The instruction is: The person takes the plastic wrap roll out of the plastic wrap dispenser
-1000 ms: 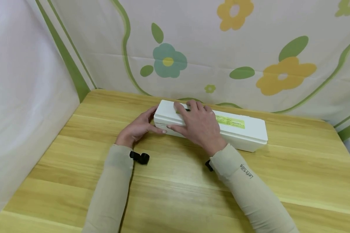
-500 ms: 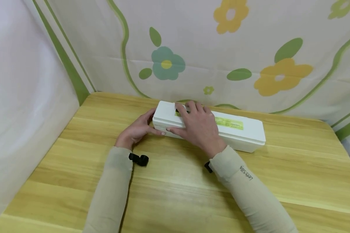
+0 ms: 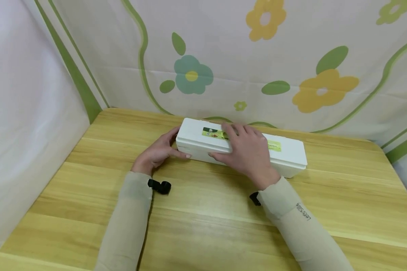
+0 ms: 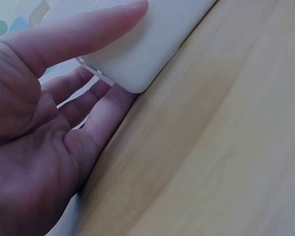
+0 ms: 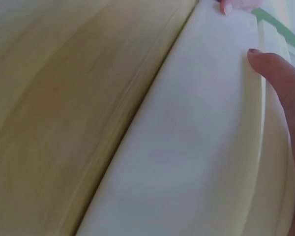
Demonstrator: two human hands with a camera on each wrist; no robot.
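A long white lidded box [image 3: 194,128] lies on the table, with a green-and-yellow label [image 3: 209,132] near the left of its lid and a yellow-green one [image 3: 274,146] further right. My left hand [image 3: 158,151] holds the left end, thumb along the front side and fingers behind the end. My right hand [image 3: 250,153] straddles the lid near the middle, fingers bent over its top and thumb on the front near the lid's edge. In the right wrist view the thumb [image 5: 271,66] lies against the lid's rim. The far side of the box is hidden.
The wooden table [image 3: 203,233] spreads in front of the box and to both sides. Close behind stands a white flowered cloth [image 3: 237,67], and another pale cloth [image 3: 27,94] hangs at the left. Small black cameras are strapped at both wrists.
My right hand has slid rightward along the lid, uncovering more of the left label. The left hand keeps its hold on the box end. The whole view has shifted slightly.
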